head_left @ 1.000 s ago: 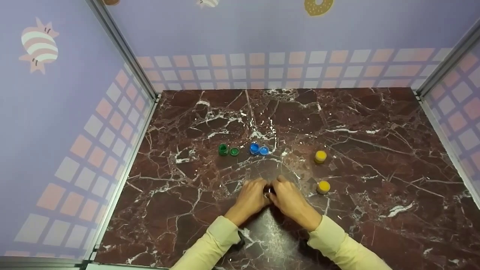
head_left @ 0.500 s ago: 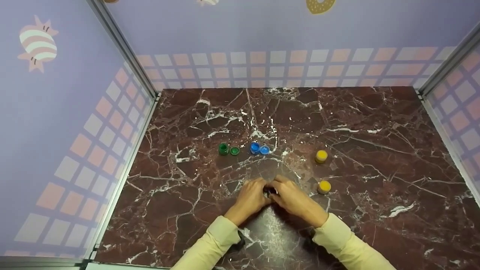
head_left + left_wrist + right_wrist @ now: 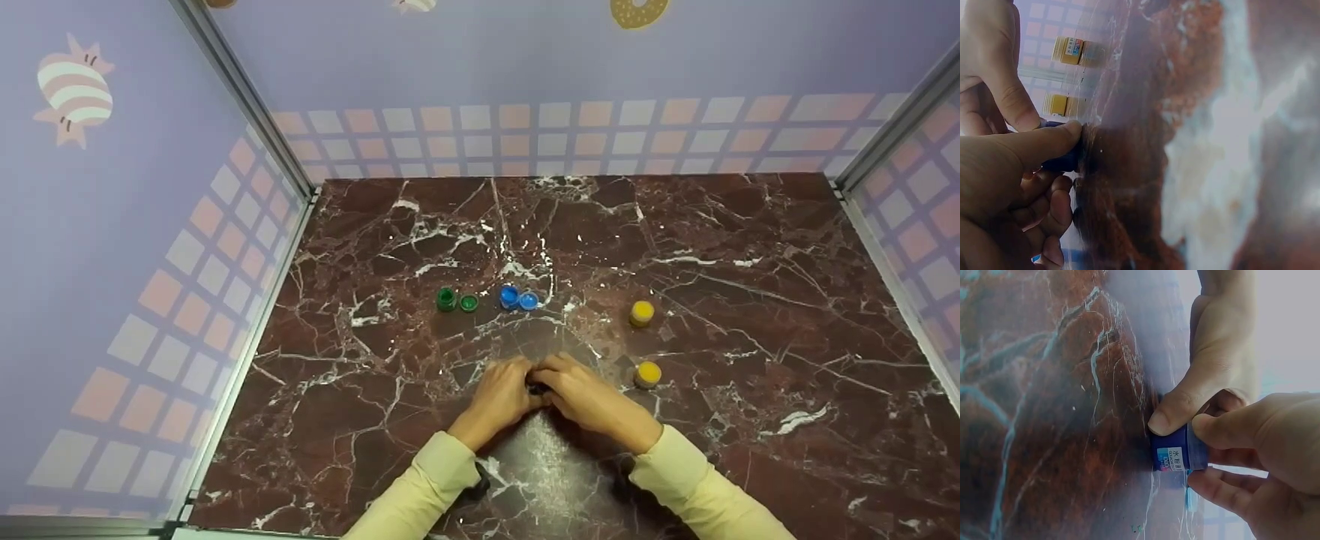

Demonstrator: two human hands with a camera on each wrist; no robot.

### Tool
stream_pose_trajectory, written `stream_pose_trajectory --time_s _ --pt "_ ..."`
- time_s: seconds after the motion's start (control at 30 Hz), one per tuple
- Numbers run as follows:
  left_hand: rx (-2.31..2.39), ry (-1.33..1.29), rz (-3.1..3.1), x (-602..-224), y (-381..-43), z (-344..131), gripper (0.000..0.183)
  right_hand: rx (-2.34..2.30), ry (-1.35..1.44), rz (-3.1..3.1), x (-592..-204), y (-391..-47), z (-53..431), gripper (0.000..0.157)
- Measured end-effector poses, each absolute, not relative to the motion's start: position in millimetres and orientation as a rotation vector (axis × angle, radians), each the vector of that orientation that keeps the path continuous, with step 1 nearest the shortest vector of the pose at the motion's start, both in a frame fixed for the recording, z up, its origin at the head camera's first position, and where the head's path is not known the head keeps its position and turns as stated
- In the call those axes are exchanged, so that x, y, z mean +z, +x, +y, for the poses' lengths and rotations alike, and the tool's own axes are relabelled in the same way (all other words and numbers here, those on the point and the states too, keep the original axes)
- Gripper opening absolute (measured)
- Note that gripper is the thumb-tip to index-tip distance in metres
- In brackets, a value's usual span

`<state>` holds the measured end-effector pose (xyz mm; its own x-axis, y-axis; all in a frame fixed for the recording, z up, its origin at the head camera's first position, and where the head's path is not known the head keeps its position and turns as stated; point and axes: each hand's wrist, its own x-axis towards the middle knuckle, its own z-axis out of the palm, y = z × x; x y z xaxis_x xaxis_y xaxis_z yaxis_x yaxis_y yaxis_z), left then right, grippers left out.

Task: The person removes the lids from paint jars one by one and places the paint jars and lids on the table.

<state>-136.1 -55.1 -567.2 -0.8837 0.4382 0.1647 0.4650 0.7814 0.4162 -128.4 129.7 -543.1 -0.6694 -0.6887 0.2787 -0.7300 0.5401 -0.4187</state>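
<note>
Both hands meet over a small dark blue paint jar [image 3: 1169, 453] that stands on the marbled tabletop. My left hand [image 3: 502, 390] grips the jar's body, its thumb along the side in the right wrist view. At the top, my right hand [image 3: 589, 397] pinches the lid [image 3: 1198, 453] between thumb and fingers. A printed label faces the right wrist camera. From the head view, the fingers cover most of this jar. In the left wrist view, only a bit of its dark blue side [image 3: 1062, 163] shows below the left thumb.
Beyond the hands stand an uncapped green paint jar [image 3: 446, 299] with its lid [image 3: 469, 303] beside it, and an uncapped blue jar [image 3: 509, 296] with its lid [image 3: 529, 301]. Two capped yellow jars [image 3: 642, 313] stand to the right. Patterned panels [image 3: 525, 67] wall the table.
The right hand has turned slightly over the jar, its fingers shifting on the lid while its wrist swung a little to the right. The left hand has stayed nearly still.
</note>
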Motion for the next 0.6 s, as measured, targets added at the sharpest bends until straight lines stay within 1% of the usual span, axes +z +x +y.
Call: stream_pose_trajectory --time_s 0.23,0.4,0.6 --pt "-0.714 -0.742 -2.909 -567.4 -136.2 -55.5 0.038 0.750 1.319 -2.634 -541.3 -130.6 129.8 0.030" --pt "-0.739 -0.734 -2.907 -568.2 -137.6 -55.7 0.036 0.673 1.353 -2.596 -541.1 -132.8 129.4 0.030" --pt "-0.730 -0.733 -2.920 -567.8 -138.1 -55.0 0.033 0.640 1.341 -2.593 -542.7 -131.9 128.1 0.033"
